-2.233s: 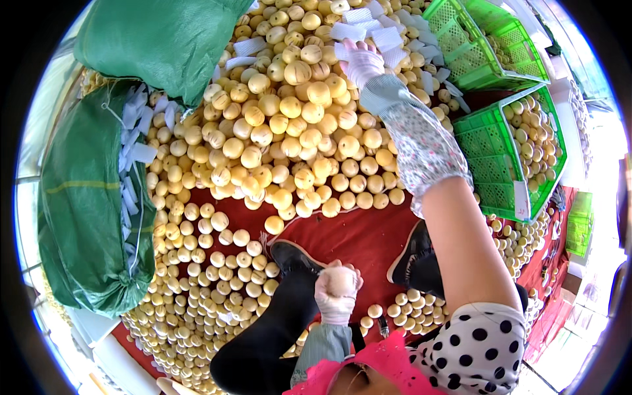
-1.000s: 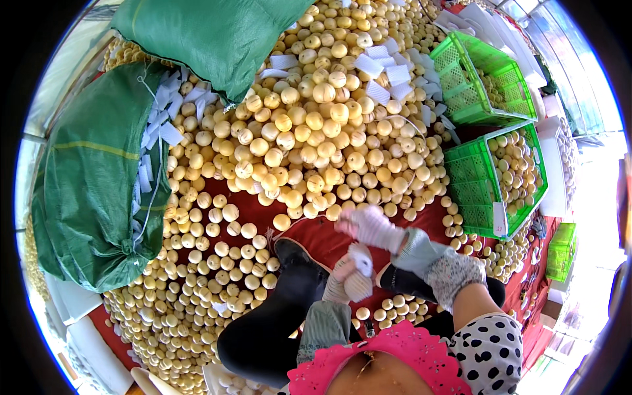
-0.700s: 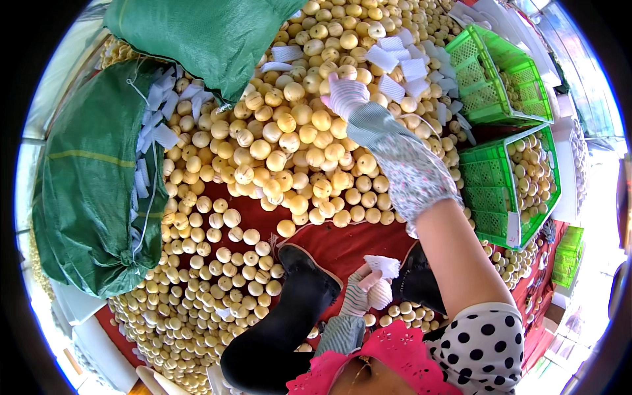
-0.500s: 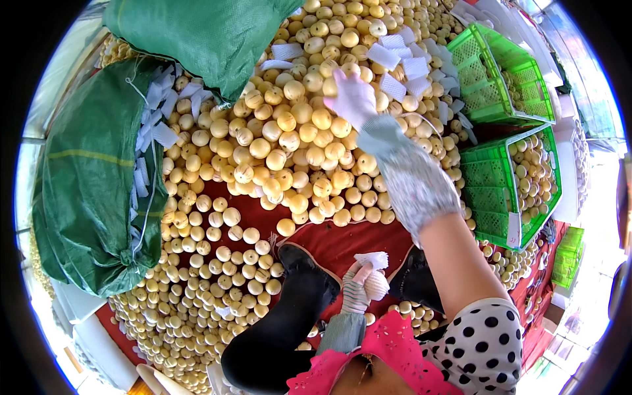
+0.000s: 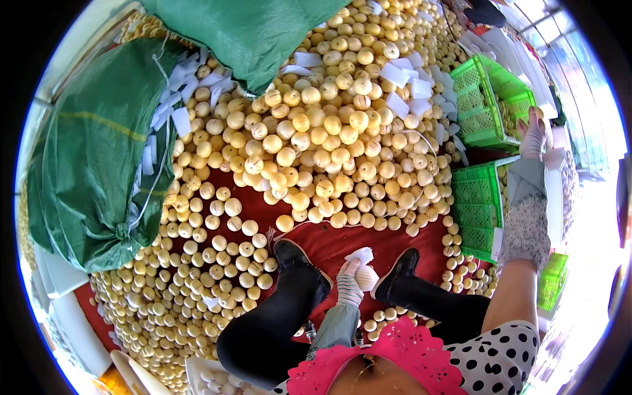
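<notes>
My left hand (image 5: 349, 280), in a striped glove, is low between my legs, closed on a pale fruit (image 5: 365, 278) in white foam netting, a flap standing up at its top. Out at the right, my right hand (image 5: 530, 135) is beside the opening of the upper green crate (image 5: 480, 99), fingers curled around what looks like a yellow fruit, partly hidden by them. The lower green crate (image 5: 475, 210), with fruit inside, stands below that hand. A large heap of round yellow fruit (image 5: 316, 138) fills the middle, with loose white foam sleeves (image 5: 395, 76) scattered on it.
Two green sacks (image 5: 92, 171) lie at left and top, the left one showing foam sleeves. My legs (image 5: 270, 316) rest on a red cloth (image 5: 329, 240) among loose fruit. White boxes (image 5: 66, 322) line the lower left; a smaller green crate (image 5: 552, 283) sits at far right.
My right hand has left the middle of the heap and swung right to the upper crate. My left hand stays low with the netted fruit. The view has shifted slightly.
</notes>
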A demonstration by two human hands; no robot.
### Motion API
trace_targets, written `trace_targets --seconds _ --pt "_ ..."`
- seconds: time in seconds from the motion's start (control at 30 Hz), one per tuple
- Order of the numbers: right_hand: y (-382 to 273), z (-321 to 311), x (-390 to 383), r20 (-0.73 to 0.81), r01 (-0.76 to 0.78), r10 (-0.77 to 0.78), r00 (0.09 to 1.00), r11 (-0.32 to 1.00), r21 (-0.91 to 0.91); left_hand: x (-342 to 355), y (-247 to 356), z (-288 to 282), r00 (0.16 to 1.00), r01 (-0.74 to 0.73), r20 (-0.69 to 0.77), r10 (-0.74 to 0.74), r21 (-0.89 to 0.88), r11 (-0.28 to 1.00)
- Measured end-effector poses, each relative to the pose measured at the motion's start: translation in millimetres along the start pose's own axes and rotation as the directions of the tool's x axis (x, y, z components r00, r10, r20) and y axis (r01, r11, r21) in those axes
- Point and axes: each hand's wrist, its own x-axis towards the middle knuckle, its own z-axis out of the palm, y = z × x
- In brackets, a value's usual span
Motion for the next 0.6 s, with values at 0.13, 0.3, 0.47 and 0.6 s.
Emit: trace_targets --seconds 0.13,0.3,0.47,0.6 --pt "-2 112 -143 0.674 0.402 -0.083 0.734 0.853 -0.334 -2 11 -4 0.995 0.087 0.044 -0.089 0.04 0.995" --pt "25 277 -346 0.996 0.875 -0.089 -0.02 0.479 0.06 4 -7 -3 0.995 0.065 0.071 -0.074 0.12 0.991" --pt "36 373 -412 0.991 0.999 0.127 -0.042 0.035 0.038 18 -29 -8 0.999 0.033 -0.002 -0.033 0.064 0.997" --pt "38 383 -426 0.989 0.989 0.149 0.01 0.147 -0.032 25 -31 -21 0.998 0.013 -0.064 -0.012 0.018 1.0"
